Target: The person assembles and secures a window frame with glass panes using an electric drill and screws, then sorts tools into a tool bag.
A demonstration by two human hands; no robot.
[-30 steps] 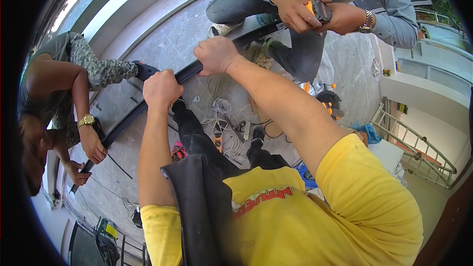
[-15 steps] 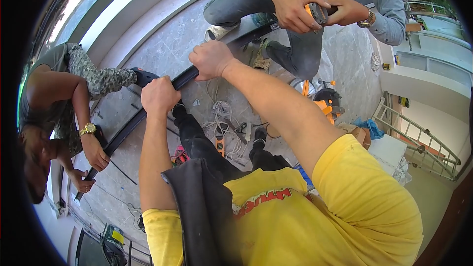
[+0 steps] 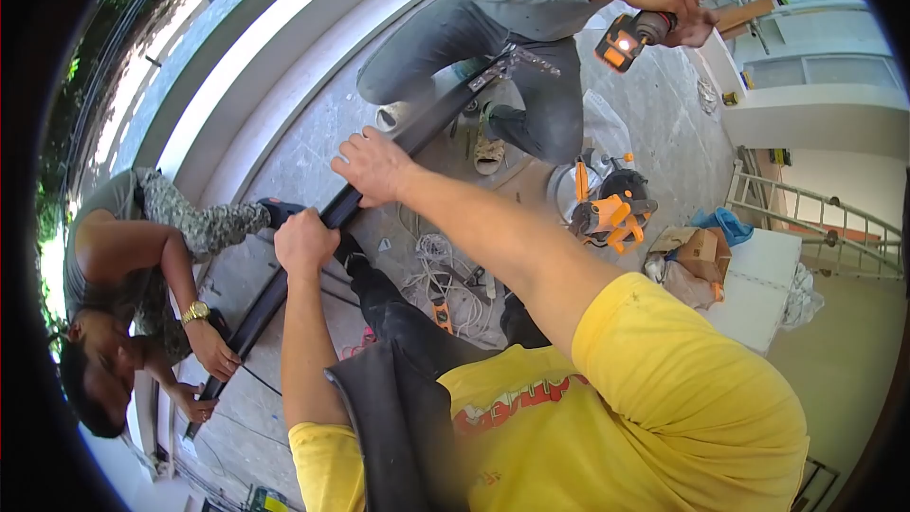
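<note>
A long black metal bar (image 3: 260, 311) runs diagonally across the view in front of me. My left hand (image 3: 306, 243) is closed around its middle. Slightly farther up, my right hand (image 3: 373, 169) lies over the same bar, its fingers curled across the edge. A metal bracket with holes (image 3: 531, 59) sticks out at the bar's upper end. Near the lower end, a co-worker's hands (image 3: 216, 351) hold the bar. Another co-worker, kneeling at the upper end, has an orange and black cordless drill (image 3: 621, 42) by the hands.
Tangled white cable (image 3: 438, 265) lies on the grey floor below the bar. An orange and black power saw (image 3: 614, 210) stands to the right. Beyond it are a cardboard box (image 3: 703, 254) and a ladder (image 3: 825, 213). A raised white ledge (image 3: 256, 76) curves behind the bar.
The kneeling co-worker's hands and drill have moved away from the bar, up and right. The bracket has come into sight. My right hand's fingers have loosened slightly, and the view has shifted.
</note>
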